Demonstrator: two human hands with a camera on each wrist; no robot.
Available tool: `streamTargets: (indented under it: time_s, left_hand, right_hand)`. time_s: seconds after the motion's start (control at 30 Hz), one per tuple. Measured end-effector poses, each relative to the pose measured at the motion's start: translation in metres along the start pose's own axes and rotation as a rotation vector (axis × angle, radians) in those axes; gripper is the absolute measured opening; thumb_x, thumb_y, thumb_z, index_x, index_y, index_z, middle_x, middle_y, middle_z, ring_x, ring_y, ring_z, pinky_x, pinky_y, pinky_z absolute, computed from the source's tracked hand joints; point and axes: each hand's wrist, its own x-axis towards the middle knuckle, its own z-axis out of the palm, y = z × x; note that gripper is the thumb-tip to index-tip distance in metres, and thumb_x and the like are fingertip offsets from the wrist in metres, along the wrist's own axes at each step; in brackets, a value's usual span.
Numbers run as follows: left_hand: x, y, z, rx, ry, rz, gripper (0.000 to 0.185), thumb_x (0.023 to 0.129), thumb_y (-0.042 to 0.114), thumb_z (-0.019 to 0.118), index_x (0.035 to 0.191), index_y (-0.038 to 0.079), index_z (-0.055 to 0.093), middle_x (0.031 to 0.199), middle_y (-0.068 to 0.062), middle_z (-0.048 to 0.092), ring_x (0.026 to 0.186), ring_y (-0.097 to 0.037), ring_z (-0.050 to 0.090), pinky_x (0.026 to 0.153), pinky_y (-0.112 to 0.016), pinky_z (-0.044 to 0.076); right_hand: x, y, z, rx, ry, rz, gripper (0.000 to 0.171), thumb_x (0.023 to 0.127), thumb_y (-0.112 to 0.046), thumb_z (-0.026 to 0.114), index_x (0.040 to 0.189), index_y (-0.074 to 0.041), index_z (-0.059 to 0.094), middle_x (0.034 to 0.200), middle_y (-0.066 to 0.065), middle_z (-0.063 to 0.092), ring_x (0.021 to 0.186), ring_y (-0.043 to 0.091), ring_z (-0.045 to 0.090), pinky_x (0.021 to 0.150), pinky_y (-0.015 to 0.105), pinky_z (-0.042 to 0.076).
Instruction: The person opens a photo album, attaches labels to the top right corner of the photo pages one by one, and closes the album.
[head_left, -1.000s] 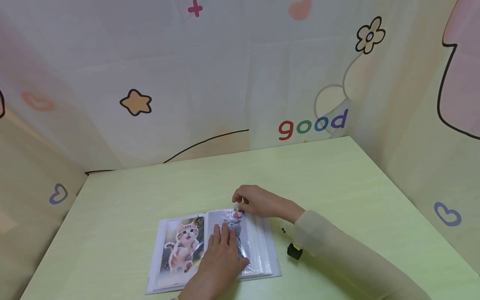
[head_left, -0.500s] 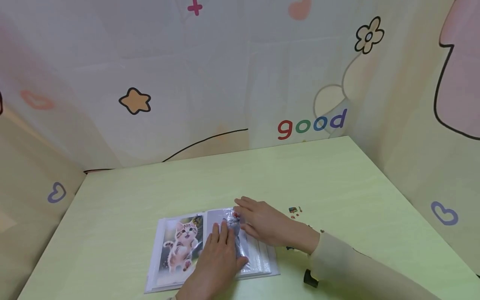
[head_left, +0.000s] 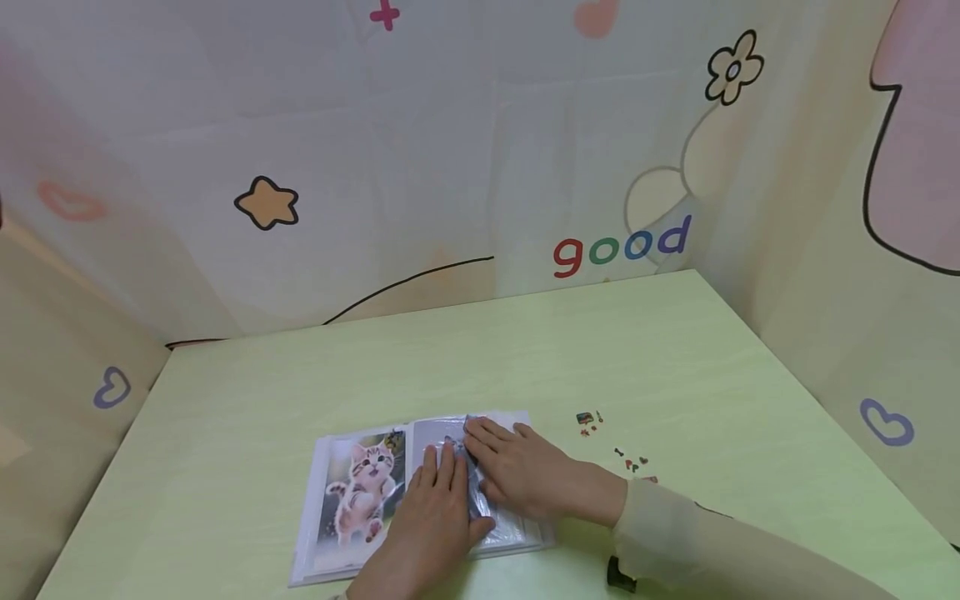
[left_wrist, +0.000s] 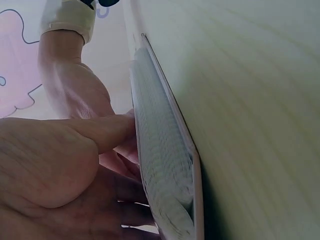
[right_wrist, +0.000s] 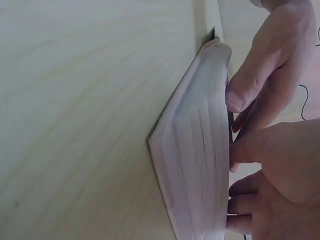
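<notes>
Lying open on the pale green table (head_left: 247,417), the photo album (head_left: 360,500) sits at the near middle of the tabletop, and both hands rest on its right-hand page. The left hand (head_left: 435,521) lies flat with straight fingers along the inner part of that page, just right of the album's spine, its fingertips over a grey picture (head_left: 456,443) that is mostly hidden. The right hand (head_left: 525,477) presses down beside it, fingers stretched out and touching the left hand's fingers near the top of the same page; neither hand grips anything. On the album's left-hand page a kitten photo (head_left: 365,493) shows clearly through its clear sleeve. In the left wrist view the album's stacked pages (left_wrist: 162,160) are seen edge-on, with the thumb (left_wrist: 107,132) laid against them. The right wrist view shows the same page block (right_wrist: 200,165) from the other side, fingertips (right_wrist: 240,97) resting on top. To the right of the album, a few small stickers (head_left: 587,421) lie scattered on the table. A cream sleeve (head_left: 720,542) covers the right forearm.
</notes>
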Motion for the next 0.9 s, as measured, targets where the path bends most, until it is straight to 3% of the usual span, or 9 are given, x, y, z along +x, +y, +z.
streamTargets:
  time_s: [0.2,0.37,0.5,0.67,0.9]
  left_hand:
    - [-0.001,0.000,-0.001,-0.008,-0.001,-0.001,0.086,0.098,0.053,0.064,0.149,-0.013,0.042,0.158,-0.033,0.034,0.148,-0.051,0.029,0.116,-0.056,0.035]
    - [-0.001,0.000,-0.002,-0.004,-0.013,-0.007,0.086,0.098,0.053,0.063,0.149,-0.013,0.043,0.159,-0.033,0.033,0.148,-0.050,0.029,0.116,-0.055,0.034]
    - [-0.001,0.000,-0.002,-0.005,-0.008,-0.007,0.086,0.098,0.053,0.064,0.149,-0.013,0.043,0.159,-0.032,0.034,0.148,-0.050,0.030,0.116,-0.056,0.035]
    - [0.000,0.001,-0.002,0.011,-0.009,-0.009,0.087,0.097,0.054,0.064,0.150,-0.012,0.043,0.158,-0.032,0.036,0.148,-0.049,0.030,0.115,-0.055,0.036]
    - [0.000,0.002,-0.002,0.011,-0.021,-0.017,0.088,0.097,0.054,0.064,0.150,-0.013,0.042,0.159,-0.031,0.035,0.147,-0.049,0.031,0.114,-0.055,0.037]
  right_hand:
    - [-0.003,0.005,-0.003,0.123,0.036,-0.035,0.072,0.105,-0.035,0.061,0.161,-0.001,0.031,0.166,0.017,0.031,0.153,0.031,0.028,0.117,0.057,0.033]
    - [0.002,0.007,-0.005,0.093,0.050,-0.037,0.070,0.105,-0.038,0.061,0.158,-0.001,0.034,0.164,0.017,0.036,0.152,0.032,0.031,0.115,0.056,0.036]
    - [0.004,0.006,-0.003,0.018,0.019,-0.003,0.070,0.106,-0.045,0.054,0.160,-0.004,0.035,0.167,0.013,0.031,0.154,0.029,0.026,0.118,0.056,0.032]
    - [-0.003,-0.001,-0.001,-0.060,-0.001,-0.013,0.065,0.107,-0.042,0.052,0.159,-0.005,0.039,0.168,0.009,0.029,0.155,0.026,0.024,0.119,0.057,0.030]
    - [-0.010,-0.005,-0.004,-0.032,0.017,-0.039,0.063,0.107,-0.040,0.054,0.158,-0.005,0.040,0.167,0.009,0.031,0.154,0.024,0.027,0.117,0.057,0.032]
